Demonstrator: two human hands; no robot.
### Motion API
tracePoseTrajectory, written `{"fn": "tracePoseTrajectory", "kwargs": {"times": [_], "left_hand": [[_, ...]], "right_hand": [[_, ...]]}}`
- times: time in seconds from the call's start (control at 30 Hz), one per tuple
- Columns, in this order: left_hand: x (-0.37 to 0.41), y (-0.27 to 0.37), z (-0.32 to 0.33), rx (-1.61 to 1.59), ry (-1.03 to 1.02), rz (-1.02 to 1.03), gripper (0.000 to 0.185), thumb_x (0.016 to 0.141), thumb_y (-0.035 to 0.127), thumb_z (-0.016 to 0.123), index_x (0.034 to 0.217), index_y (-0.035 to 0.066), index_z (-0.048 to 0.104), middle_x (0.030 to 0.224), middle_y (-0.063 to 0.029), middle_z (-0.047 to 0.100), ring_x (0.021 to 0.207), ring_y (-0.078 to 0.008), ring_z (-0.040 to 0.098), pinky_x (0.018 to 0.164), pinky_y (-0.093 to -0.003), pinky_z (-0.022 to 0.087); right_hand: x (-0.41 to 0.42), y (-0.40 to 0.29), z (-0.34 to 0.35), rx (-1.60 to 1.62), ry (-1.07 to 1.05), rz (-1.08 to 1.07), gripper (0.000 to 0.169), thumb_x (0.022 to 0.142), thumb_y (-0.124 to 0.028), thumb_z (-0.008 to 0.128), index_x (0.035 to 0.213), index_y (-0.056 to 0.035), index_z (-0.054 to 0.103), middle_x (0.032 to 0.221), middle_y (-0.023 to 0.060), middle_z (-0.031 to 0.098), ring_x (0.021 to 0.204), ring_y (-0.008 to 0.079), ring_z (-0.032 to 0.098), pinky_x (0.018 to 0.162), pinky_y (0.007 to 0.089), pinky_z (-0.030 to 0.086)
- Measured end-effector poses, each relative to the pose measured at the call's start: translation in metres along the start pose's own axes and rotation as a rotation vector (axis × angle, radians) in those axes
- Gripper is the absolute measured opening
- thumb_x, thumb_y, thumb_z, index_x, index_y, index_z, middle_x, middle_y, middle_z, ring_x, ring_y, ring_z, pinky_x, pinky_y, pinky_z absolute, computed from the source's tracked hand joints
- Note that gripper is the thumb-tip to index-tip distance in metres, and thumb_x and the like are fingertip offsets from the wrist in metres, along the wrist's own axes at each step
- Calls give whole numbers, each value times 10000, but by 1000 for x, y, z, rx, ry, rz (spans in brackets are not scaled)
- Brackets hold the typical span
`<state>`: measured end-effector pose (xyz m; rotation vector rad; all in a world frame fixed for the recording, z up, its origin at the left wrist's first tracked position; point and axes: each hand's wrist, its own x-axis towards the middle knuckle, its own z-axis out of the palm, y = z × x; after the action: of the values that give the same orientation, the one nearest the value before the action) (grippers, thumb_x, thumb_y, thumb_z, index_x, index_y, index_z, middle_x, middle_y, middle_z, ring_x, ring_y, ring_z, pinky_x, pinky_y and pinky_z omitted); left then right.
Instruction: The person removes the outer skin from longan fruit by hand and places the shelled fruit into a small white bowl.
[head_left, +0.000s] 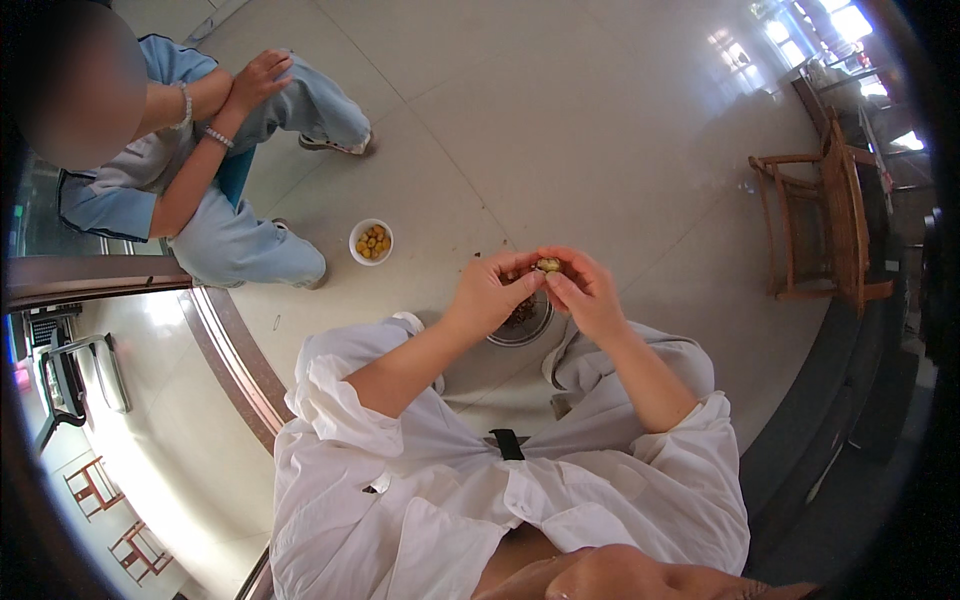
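Note:
Between the fingertips of my two hands is a small yellow-brown nut, which looks like a partly peeled chestnut. My left hand pinches it from the left, and my right hand curls around its right side. Beneath the hands a round metal bowl stands on the floor between my feet. Dark brown shell pieces lie inside it, partly covered by my hands. Farther forward and left, a white bowl on the floor contains several yellow peeled nuts.
A seated person in light blue jeans rests crossed arms at the upper left. Small crumbs dot the tiled floor. On the right stands a wooden chair. A door threshold runs along my left.

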<state>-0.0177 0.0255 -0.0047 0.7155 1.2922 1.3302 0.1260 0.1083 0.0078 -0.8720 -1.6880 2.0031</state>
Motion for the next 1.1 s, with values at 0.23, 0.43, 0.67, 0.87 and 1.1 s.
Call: {"fn": "tracePoseTrajectory", "kwargs": {"times": [0.23, 0.43, 0.67, 0.87, 1.1], "left_hand": [[1, -7, 0, 120, -1, 5, 191, 795, 71, 546, 952, -19, 606, 814, -18, 618, 742, -69, 554, 684, -219, 452], [-1, 2, 4, 83, -2, -3, 158, 776, 43, 486, 862, -15, 605, 723, -38, 621, 646, -67, 546, 613, -215, 440], [-3, -1, 7, 39, -3, -56, 114, 765, -3, 479, 802, -36, 581, 701, -53, 601, 643, -102, 587, 578, -231, 468], [0, -7, 7, 168, 39, 121, 131, 763, -8, 497, 836, -11, 605, 720, -34, 565, 589, -104, 572, 552, -224, 457], [-1, 4, 11, 235, 43, 108, 177, 727, 38, 514, 864, 14, 624, 716, -62, 557, 651, -113, 558, 586, -241, 447]], "right_hand": [[0, -4, 7, 299, -92, 123, 269, 847, -26, 464, 1109, -16, 522, 729, -4, 515, 551, 55, 447, 452, 182, 341], [-3, 4, 9, 57, -63, 67, 254, 873, -58, 448, 1111, -26, 530, 717, -4, 509, 552, 54, 442, 472, 193, 358], [-8, 14, 22, -123, 53, -201, 238, 892, -35, 414, 1090, -28, 545, 680, -6, 506, 530, 52, 435, 467, 191, 361], [-10, 16, 32, 84, 165, -62, 194, 899, -43, 402, 1012, -14, 557, 683, -4, 501, 524, 45, 427, 445, 179, 346], [-9, -3, 35, 499, 148, 191, 174, 917, -121, 387, 901, -15, 524, 655, -7, 458, 493, 48, 386, 412, 180, 311]]}}
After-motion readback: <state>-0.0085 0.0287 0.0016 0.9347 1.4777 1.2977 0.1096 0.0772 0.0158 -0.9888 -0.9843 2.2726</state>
